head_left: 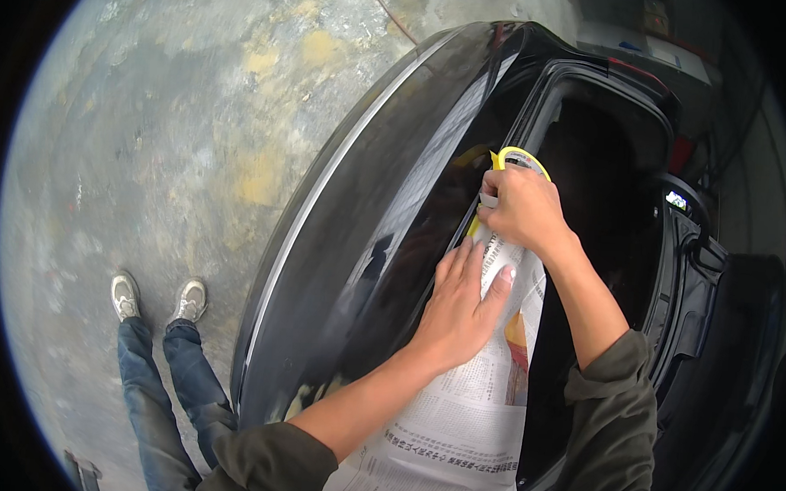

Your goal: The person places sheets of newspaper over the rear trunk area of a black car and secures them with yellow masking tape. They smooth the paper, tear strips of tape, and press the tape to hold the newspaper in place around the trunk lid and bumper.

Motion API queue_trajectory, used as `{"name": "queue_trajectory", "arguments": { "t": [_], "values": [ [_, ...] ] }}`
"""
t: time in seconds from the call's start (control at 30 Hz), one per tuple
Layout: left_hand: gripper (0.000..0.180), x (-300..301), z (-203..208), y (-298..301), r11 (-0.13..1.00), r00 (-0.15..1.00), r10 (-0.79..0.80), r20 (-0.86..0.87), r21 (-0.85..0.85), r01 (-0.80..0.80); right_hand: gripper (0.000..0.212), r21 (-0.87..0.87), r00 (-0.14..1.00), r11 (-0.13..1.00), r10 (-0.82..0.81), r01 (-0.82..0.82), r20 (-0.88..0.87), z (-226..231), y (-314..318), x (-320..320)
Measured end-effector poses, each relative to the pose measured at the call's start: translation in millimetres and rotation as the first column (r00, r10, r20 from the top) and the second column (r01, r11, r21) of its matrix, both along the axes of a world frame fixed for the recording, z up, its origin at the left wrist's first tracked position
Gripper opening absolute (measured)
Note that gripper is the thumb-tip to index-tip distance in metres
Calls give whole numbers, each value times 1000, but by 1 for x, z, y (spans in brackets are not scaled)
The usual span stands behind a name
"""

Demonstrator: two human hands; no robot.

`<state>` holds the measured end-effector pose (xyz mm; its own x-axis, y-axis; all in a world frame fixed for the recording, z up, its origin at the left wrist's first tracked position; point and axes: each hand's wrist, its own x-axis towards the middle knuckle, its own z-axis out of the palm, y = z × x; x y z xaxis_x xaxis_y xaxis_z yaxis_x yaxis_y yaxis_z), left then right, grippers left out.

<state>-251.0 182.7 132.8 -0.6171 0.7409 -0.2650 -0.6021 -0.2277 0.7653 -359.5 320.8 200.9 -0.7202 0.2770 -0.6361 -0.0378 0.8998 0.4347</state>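
My right hand [527, 207] grips a roll of yellow masking tape [543, 167] at the edge of a black car's rear opening. A strip of yellow tape [474, 226] runs from there along the edge of a newspaper sheet [456, 421]. The fingers of my left hand [460, 308] lie stretched out on the newspaper, fingertips by the tape strip and the thumb apart. The sheet hangs along the opening and reaches down toward the lower edge of the view. Part of the roll is hidden behind my right fingers.
The glossy black car body [350, 235] with a bright trim line curves along the left of my hands. To the right lies the dark car interior [586, 174], with a black door or lid frame [682, 282] beyond. Another person's legs [159, 384] stand on the stained concrete floor [154, 151].
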Motion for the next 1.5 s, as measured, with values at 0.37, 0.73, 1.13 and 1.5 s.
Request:
{"name": "queue_trajectory", "arguments": {
  "t": [0.37,0.73,1.13,1.5],
  "values": [
    [72,-64,-1,43,994,994,-102,-48,-49,100,20,-109,679,994,-86,8,-729,81,15,26],
    [66,42,2,-83,979,971,-184,152,-58,194,14,-246,692,969,-202,36,-694,165,-47,66],
    [69,18,-15,-13,984,996,-74,53,-157,81,12,-436,638,890,-413,132,-650,228,-101,165],
    [75,-64,-24,67,847,985,-152,78,-503,170,16,-520,209,808,-578,276,-789,364,-92,272]
  ]
}}
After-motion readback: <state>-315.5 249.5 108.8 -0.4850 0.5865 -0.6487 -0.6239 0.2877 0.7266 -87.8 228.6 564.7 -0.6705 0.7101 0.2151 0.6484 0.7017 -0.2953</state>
